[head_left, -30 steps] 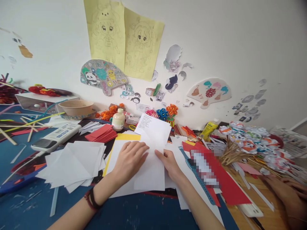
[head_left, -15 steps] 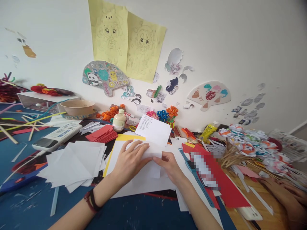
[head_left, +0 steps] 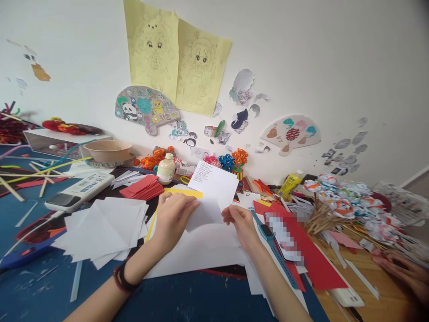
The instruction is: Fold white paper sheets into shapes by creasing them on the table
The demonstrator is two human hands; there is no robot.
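Note:
A small sheet of white paper (head_left: 205, 216) is raised and tilted above larger white sheets (head_left: 197, 257). My left hand (head_left: 174, 219) pinches its left side between thumb and fingers. At the sheet's right edge, my right hand (head_left: 241, 224) has its fingertips drawn together; the exact contact is hard to see. Just behind stands a white page with handwriting (head_left: 214, 181), its lower part behind the raised sheet. A yellow sheet (head_left: 183, 192) shows from under the white ones.
To the left lie fanned white squares (head_left: 103, 228), red paper slips (head_left: 142, 187) and a white glue gun (head_left: 80, 192). A bottle (head_left: 166, 170) stands behind. On the right are a blue-strapped watch (head_left: 268, 232), a phone (head_left: 283, 239), red paper (head_left: 323, 268) and another person's hand (head_left: 407, 270).
The small sheet has come up off the larger paper and tilted. My left hand has turned from lying flat over it to pinching its side. My right hand has shifted slightly.

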